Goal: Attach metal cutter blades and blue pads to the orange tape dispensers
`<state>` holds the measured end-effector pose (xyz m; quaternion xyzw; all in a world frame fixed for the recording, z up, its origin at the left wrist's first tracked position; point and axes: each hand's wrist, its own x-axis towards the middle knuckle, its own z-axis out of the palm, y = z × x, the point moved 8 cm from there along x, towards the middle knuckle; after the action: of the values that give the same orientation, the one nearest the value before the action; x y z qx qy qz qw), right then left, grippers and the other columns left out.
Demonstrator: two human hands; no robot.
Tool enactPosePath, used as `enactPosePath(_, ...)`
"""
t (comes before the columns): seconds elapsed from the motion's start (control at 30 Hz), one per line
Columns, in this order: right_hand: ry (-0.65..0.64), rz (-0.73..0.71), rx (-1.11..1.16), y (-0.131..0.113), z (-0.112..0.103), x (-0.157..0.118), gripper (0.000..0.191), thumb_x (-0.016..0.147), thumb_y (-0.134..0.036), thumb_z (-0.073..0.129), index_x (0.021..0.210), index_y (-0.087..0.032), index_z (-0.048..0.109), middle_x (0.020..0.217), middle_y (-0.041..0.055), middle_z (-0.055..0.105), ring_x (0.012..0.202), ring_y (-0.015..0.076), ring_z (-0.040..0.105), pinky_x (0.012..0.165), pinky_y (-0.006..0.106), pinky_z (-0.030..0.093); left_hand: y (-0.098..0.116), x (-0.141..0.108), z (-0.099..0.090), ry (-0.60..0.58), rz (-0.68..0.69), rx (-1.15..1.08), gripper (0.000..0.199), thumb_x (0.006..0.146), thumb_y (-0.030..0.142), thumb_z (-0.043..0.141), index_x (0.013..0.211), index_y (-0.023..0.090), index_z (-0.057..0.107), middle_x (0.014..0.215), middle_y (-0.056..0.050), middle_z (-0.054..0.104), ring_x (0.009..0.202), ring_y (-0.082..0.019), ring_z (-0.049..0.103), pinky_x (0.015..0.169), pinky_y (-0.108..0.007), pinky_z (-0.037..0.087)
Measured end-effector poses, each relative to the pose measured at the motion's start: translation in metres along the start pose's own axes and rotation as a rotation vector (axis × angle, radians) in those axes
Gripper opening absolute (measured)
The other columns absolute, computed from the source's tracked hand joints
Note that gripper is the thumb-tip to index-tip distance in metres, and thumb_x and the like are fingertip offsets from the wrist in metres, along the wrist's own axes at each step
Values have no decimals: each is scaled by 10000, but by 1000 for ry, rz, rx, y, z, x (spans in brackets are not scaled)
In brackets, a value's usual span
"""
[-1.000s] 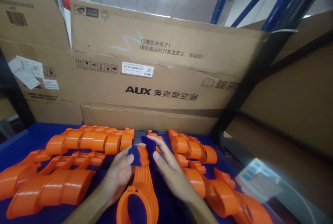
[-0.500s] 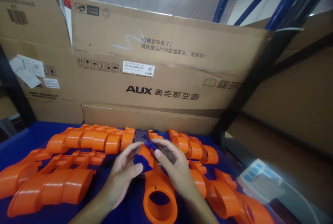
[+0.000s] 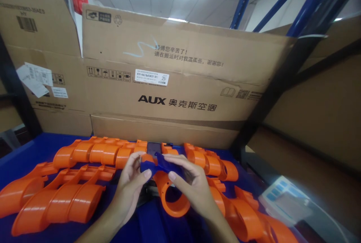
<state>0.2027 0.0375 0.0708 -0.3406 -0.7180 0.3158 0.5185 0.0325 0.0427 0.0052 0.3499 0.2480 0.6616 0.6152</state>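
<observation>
Between my two hands is a dark blue plastic piece (image 3: 168, 164) with a pointed tip, over the handle end of an orange plastic part with a round ring (image 3: 176, 211). My left hand (image 3: 132, 181) is closed, its thumb pressed on the left end of the blue piece. On the other side, my right hand (image 3: 194, 184) grips the blue piece between thumb and fingers. The ring hangs tilted below, its opening facing me. How the blue piece joins the orange part is hidden by my fingers.
Rows of similar orange parts (image 3: 60, 201) lie left and right (image 3: 211, 164) on the blue surface (image 3: 158, 228). A dark phone-like device (image 3: 153, 148) is at the back. Cardboard (image 3: 180, 81) stands behind. A white-and-blue device (image 3: 286, 199) sits at the right, near a black post (image 3: 261, 100).
The blue pieces my hands hold have come together, and the right one has turned to show a broader face. The orange ring has moved up and away from me.
</observation>
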Motion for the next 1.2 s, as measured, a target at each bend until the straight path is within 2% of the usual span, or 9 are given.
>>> enactPosePath(0.3, -2, 48, -31, 5, 2, -2, 321, 889, -355, 740, 1198, -269, 744, 1211, 86, 756, 1178, 303, 674, 1087, 513, 492, 3, 0, -4, 33, 16, -3, 498, 722, 240, 860, 1170, 290, 647, 1244, -36, 671, 1160, -256, 618, 992, -381, 493)
enactPosePath(0.47, -41, 78, 23, 8, 6, -3, 399, 918, -378, 703, 1303, -281, 666, 1309, 84, 708, 1247, 294, 640, 1107, 500, 478, 0, 0, -4, -2, 13, -28, 499, 741, 239, 842, 1197, 301, 651, 1248, -44, 672, 1203, -274, 605, 1005, -392, 490)
enactPosePath(0.57, -71, 64, 18, 8, 8, -5, 444, 918, -383, 703, 1344, -284, 624, 1371, 80, 670, 1295, 292, 607, 1122, 479, 466, -1, -2, -7, -5, 35, -38, 541, 742, 239, 833, 1244, 317, 645, 1322, -49, 649, 1287, -301, 558, 1053, -413, 468)
enactPosePath(0.67, -101, 57, -43, 7, 11, -9, 445, 928, -388, 683, 1354, -286, 604, 1357, 80, 676, 1261, 299, 633, 1048, 456, 531, -2, -2, -11, -20, 42, -38, 593, 737, 232, 830, 1289, 327, 637, 1433, -56, 594, 1350, -337, 513, 1066, -425, 466)
enactPosePath(0.8, -49, -58, -257, -2, 9, -10, 559, 871, -376, 744, 1399, -303, 573, 1326, 84, 690, 1206, 313, 661, 1040, 468, 526, -2, -2, -9, -76, 39, -65, 622, 784, 252, 794, 1372, 305, 600, 1531, -86, 523, 1415, -379, 452, 1099, -466, 449)
enactPosePath(0.97, 11, -269, -478, -15, 9, -13, 808, 753, -407, 858, 1477, -284, 523, 1282, 119, 701, 1124, 344, 683, 997, 467, 544, 1, -4, -1, -113, 36, -60, 686, 802, 221, 789, 1435, 311, 538, 1518, -103, 557, 1448, -353, 431, 1174, -478, 368)
enactPosePath(1.1, 19, -389, -566, -21, 13, -18, 859, 758, -413, 863, 1512, -268, 477, 1195, 129, 708, 1021, 313, 698, 908, 450, 582, 2, -4, -4, -82, 67, -27, 690, 793, 236, 807, 1421, 290, 527, 1448, -133, 621, 1390, -359, 510, 1176, -506, 355)
enactPosePath(1.2, 20, -493, -613, -27, 16, -21, 821, 799, -402, 839, 1515, -254, 468, 1113, 113, 706, 952, 278, 690, 847, 440, 594, 6, -3, -6, -60, 132, 7, 677, 775, 226, 827, 1375, 305, 522, 1414, -119, 650, 1351, -349, 558, 1159, -509, 379)
